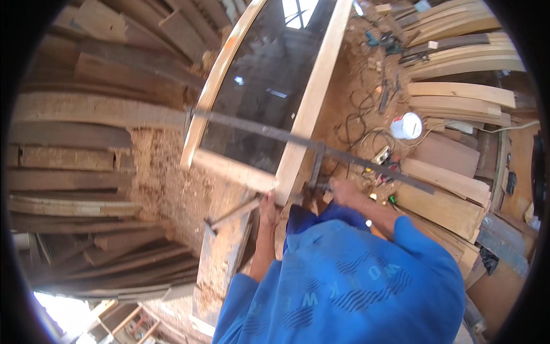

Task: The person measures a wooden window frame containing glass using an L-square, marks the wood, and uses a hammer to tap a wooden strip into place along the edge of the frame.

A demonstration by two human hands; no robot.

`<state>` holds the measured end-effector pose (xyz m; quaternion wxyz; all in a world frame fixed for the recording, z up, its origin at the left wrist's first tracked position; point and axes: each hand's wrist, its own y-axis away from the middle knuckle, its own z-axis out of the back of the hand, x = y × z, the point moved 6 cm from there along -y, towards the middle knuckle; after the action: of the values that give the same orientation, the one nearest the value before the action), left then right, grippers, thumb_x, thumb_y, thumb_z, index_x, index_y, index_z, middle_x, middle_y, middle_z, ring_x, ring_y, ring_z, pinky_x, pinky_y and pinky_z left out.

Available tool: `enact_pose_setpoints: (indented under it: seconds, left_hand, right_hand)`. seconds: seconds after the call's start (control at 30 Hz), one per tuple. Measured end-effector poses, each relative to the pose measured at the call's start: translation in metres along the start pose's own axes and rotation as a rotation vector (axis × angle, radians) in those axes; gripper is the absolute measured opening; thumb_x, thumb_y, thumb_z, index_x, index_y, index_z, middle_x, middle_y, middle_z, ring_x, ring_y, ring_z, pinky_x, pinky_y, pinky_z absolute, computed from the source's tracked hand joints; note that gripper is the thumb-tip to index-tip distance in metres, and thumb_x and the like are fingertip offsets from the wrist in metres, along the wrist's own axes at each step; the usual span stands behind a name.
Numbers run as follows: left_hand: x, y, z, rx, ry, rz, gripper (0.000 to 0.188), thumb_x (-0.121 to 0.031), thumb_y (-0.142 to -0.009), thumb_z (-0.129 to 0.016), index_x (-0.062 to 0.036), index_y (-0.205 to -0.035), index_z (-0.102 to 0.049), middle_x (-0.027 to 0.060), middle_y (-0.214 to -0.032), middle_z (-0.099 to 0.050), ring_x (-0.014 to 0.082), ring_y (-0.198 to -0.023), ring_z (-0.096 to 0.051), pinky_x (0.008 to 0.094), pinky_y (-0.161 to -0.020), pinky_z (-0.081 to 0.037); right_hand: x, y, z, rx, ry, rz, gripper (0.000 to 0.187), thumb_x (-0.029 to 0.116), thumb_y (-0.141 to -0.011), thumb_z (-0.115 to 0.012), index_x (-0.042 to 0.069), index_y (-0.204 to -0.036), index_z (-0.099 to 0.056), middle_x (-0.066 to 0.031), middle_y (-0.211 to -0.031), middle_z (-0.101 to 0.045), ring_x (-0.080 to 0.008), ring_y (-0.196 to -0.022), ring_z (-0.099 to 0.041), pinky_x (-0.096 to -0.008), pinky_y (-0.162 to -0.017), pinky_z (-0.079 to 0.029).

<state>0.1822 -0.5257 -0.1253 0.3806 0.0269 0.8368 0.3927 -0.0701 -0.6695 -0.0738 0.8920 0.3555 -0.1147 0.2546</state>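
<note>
A pale wooden frame (pixel 234 170) with a dark glass panel (pixel 258 92) lies ahead of me. Across it runs a long metal bar clamp (pixel 246 123); its fixed jaw is at the frame's left side, and the sliding jaw (pixel 317 166) stands by the right side. My right hand (pixel 345 192) is closed at the screw handle below that jaw. My left hand (pixel 269 211) presses its fingers on the frame's near corner, partly hiding the joint. Beside it, a hammer (pixel 232 215) lies over a plank, its handle end close to my fingers.
Stacked boards (pixel 69 137) fill the left, with more timber (pixel 458 97) along the right. A white bucket (pixel 407 126), tangled cables (pixel 358 123) and a green power tool (pixel 391 43) sit on the sawdust-covered ground. A dusty plank (pixel 220 258) stands near my left arm.
</note>
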Motion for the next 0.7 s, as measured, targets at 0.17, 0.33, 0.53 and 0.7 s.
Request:
enact_pose_setpoints:
  seconds: [0.17,0.33,0.53,0.7]
  left_hand:
    - [-0.002,0.012,-0.007,0.030,0.334,0.043,0.038,-0.046,-0.099,-0.059,-0.0140,-0.118,-0.059,0.0084,-0.127,-0.061,0.0270,-0.117,-0.060,0.0445,-0.098,-0.049]
    - [-0.003,0.013,-0.005,0.060,0.340,0.089,0.032,-0.049,-0.098,-0.060,-0.0183,-0.106,-0.058,0.0056,-0.124,-0.062,0.0278,-0.119,-0.057,0.0499,-0.099,-0.047]
    - [-0.005,0.009,-0.012,0.008,0.165,0.126,0.040,-0.045,-0.100,-0.058,-0.0151,-0.126,-0.053,0.0054,-0.127,-0.059,0.0271,-0.119,-0.056,0.0519,-0.096,-0.048]
    - [-0.003,0.003,-0.012,-0.021,0.067,0.055,0.045,-0.038,-0.102,-0.058,-0.0116,-0.137,-0.048,0.0077,-0.129,-0.058,0.0253,-0.115,-0.058,0.0506,-0.091,-0.051]
  right_hand:
    - [0.005,-0.001,0.016,0.111,-0.042,0.062,0.024,0.013,-0.072,-0.068,0.000,-0.092,-0.064,-0.0262,-0.087,-0.069,-0.0451,-0.085,-0.068,-0.0538,-0.073,-0.053]
    - [0.012,-0.007,0.020,0.282,-0.318,0.169,0.020,0.015,-0.067,-0.070,0.001,-0.081,-0.064,-0.0229,-0.072,-0.064,-0.0374,-0.070,-0.066,-0.0485,-0.065,-0.050]
    - [-0.004,-0.010,0.005,0.336,-0.264,0.027,0.022,0.017,-0.069,-0.074,0.002,-0.082,-0.065,-0.0166,-0.071,-0.066,-0.0341,-0.068,-0.065,-0.0467,-0.065,-0.051]
    - [0.021,0.022,0.029,-0.056,-0.029,-0.143,0.038,0.021,-0.073,-0.077,0.006,-0.105,-0.063,-0.0183,-0.099,-0.065,-0.0375,-0.096,-0.062,-0.0496,-0.082,-0.049]
